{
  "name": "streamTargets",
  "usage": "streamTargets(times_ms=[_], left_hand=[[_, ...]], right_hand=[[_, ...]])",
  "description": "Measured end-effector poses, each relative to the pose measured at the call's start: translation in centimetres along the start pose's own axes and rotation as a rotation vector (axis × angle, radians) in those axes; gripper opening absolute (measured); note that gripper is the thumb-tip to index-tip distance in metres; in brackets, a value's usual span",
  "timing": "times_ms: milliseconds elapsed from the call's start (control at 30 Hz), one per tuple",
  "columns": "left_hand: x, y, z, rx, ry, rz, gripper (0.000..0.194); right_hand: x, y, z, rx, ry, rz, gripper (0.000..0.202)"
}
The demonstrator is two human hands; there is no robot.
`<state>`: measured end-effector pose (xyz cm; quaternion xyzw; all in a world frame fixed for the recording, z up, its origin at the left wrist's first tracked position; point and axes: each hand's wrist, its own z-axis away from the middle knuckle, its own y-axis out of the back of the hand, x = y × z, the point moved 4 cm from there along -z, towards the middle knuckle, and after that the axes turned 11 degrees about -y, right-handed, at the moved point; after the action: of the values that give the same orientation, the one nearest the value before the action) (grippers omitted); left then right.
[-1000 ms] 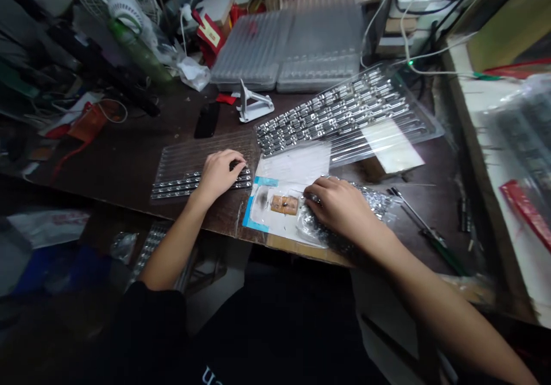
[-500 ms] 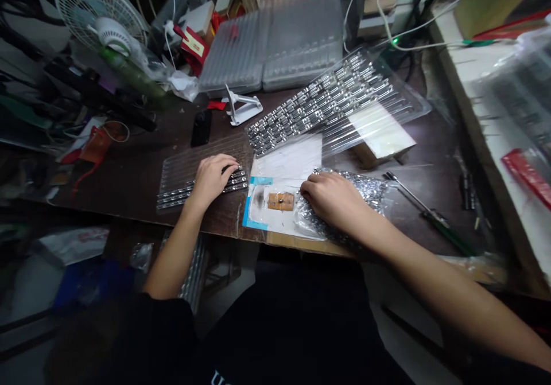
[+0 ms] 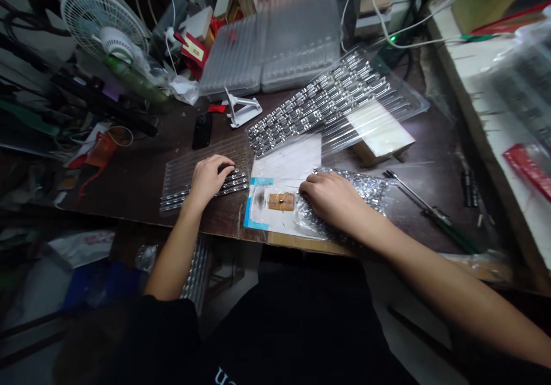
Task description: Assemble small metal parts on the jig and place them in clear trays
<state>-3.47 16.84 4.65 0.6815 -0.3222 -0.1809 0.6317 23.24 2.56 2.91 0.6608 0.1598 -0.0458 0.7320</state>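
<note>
My left hand (image 3: 207,179) rests over a clear ridged tray (image 3: 183,164), its fingers bent and closed down near the tray's right end. Rows of small shiny metal parts (image 3: 236,183) fill the grooves on the tray's near side. Whatever those fingertips hold is too small to make out. On a clear plastic bag of small metal pieces (image 3: 365,187) lies my right hand (image 3: 327,195), fingers curled and fingertips pressed together at the bag's left edge. Between the hands, a brown block (image 3: 281,202) with a small metal piece on it sits on a white sheet edged with blue tape (image 3: 253,218).
Behind the hands, a larger clear tray full of metal parts (image 3: 318,101) leans on a white-topped block (image 3: 381,129). A green-handled tool (image 3: 447,224) lies at right. Farther back are a white stand (image 3: 245,111), a black phone-like object (image 3: 202,131), stacked trays (image 3: 301,35) and a fan (image 3: 103,20).
My left hand has shifted very slightly left over the tray, and its fingertips sit a little differently. My right hand stays on the bag. The view has tilted a little.
</note>
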Motion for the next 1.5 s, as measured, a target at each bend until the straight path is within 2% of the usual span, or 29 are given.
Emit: streamTargets(times_ms=[133, 267, 367, 500, 600, 700, 800, 933, 1133, 1300, 1500], left_hand=[[1.0, 1.7, -0.5, 0.053, -0.004, 0.023, 0.019], [4.1, 2.3, -3.0, 0.131, -0.059, 0.138, 0.023], [7.2, 1.4, -6.0, 0.142, -0.133, 0.203, 0.021], [11.1, -0.5, -9.8, 0.154, -0.242, 0.266, 0.016], [13.1, -1.9, -11.4, 0.181, -0.244, 0.218, 0.014], [14.4, -2.8, -12.0, 0.19, -0.213, 0.132, 0.014], [14.9, -3.5, -12.4, 0.17, -0.19, 0.058, 0.013], [14.5, -4.1, -12.8, 0.159, -0.156, 0.025, 0.01], [14.4, -4.1, -12.8, 0.179, -0.192, 0.118, 0.01], [14.0, -3.7, -12.4, 0.208, -0.147, 0.184, 0.007], [13.5, -4.2, -12.0, 0.162, -0.157, 0.192, 0.012]], right_hand=[[0.0, 0.6, 0.2, 0.008, -0.049, -0.071, 0.022], [0.2, 0.6, 0.1, 0.054, -0.081, -0.237, 0.026], [0.3, 0.2, -0.1, 0.081, -0.041, -0.367, 0.029], [0.9, -0.3, -0.5, 0.092, 0.01, -0.482, 0.035], [1.2, -0.4, -0.7, 0.072, 0.029, -0.499, 0.035], [1.2, -0.5, -0.5, 0.051, 0.059, -0.488, 0.031], [1.1, -0.5, -0.5, 0.071, 0.09, -0.449, 0.033], [1.2, -0.7, -0.7, 0.067, 0.107, -0.418, 0.033], [0.9, -0.4, -0.6, 0.009, 0.032, -0.404, 0.03], [0.6, -0.3, -0.6, -0.033, -0.007, -0.427, 0.026], [0.6, -0.2, -0.4, -0.044, -0.022, -0.425, 0.025]])
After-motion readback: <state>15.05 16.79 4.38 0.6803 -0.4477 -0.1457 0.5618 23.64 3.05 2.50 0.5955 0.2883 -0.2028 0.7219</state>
